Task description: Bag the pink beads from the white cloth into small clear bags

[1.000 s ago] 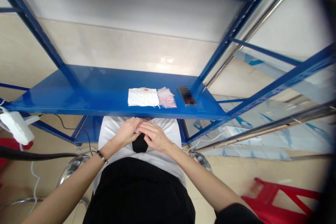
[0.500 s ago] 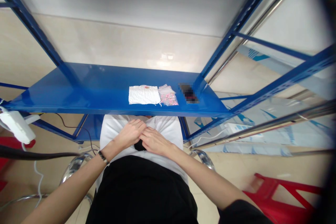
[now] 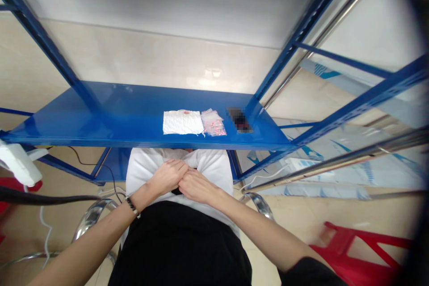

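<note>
My left hand and my right hand meet over my lap, on white trousers. Both are closed, with fingers curled in and touching where the hands come together. Just under them a small patch of something black shows; what it is, and whether the fingers hold it, I cannot make out. Beyond my hands, on the blue shelf, lie a white cloth pouch, small clear bags with pink bits and a blurred-out dark flat object.
Blue uprights frame the shelf on both sides. A white device and a black cable are at the left. A red stool stands on the floor at the right. My knees are under the shelf's front edge.
My hands have shifted slightly on my lap, and less of the black patch shows beneath them. The things on the shelf lie as before.
</note>
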Demonstrator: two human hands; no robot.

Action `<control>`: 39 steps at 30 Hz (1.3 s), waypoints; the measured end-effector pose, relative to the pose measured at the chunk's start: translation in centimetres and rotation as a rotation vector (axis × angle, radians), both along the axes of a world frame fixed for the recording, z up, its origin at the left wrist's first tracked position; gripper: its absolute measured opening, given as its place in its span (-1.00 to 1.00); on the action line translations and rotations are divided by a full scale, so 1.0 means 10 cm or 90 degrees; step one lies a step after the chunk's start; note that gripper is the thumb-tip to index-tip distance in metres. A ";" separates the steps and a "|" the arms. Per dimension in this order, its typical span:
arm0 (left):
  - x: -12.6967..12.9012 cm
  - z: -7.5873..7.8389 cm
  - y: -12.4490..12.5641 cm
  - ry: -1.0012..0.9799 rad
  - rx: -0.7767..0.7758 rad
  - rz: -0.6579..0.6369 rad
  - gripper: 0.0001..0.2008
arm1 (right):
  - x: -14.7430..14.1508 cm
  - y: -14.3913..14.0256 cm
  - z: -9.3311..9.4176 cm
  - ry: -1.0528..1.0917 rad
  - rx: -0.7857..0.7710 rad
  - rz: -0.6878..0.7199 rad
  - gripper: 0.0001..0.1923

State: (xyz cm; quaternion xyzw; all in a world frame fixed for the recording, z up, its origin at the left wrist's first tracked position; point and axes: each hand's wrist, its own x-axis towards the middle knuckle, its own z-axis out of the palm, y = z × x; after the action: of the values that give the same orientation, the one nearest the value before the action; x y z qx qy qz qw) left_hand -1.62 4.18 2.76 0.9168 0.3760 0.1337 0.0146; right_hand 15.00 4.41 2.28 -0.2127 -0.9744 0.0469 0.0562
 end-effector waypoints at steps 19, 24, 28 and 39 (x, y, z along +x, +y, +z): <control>-0.10 0.41 0.47 -0.853 -0.213 0.258 -0.75 | 0.03 0.79 0.86 0.569 0.045 -0.223 -0.59; 0.24 0.30 0.53 -0.926 -0.394 0.190 -0.69 | -0.23 1.83 0.71 0.673 -0.012 -0.404 -0.61; 0.24 0.17 0.49 -0.942 -0.446 0.192 -0.69 | -0.36 2.15 0.42 0.645 0.001 -0.441 -0.64; 0.13 0.26 0.46 -0.920 -0.474 0.186 -0.70 | -0.37 2.21 0.20 0.455 0.073 -0.555 -0.68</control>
State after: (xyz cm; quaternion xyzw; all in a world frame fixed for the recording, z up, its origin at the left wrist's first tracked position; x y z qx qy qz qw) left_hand -0.35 8.82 5.33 0.4819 0.4093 0.5576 0.5378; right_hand 11.27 26.51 4.31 -0.5628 -0.7180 0.0357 0.4081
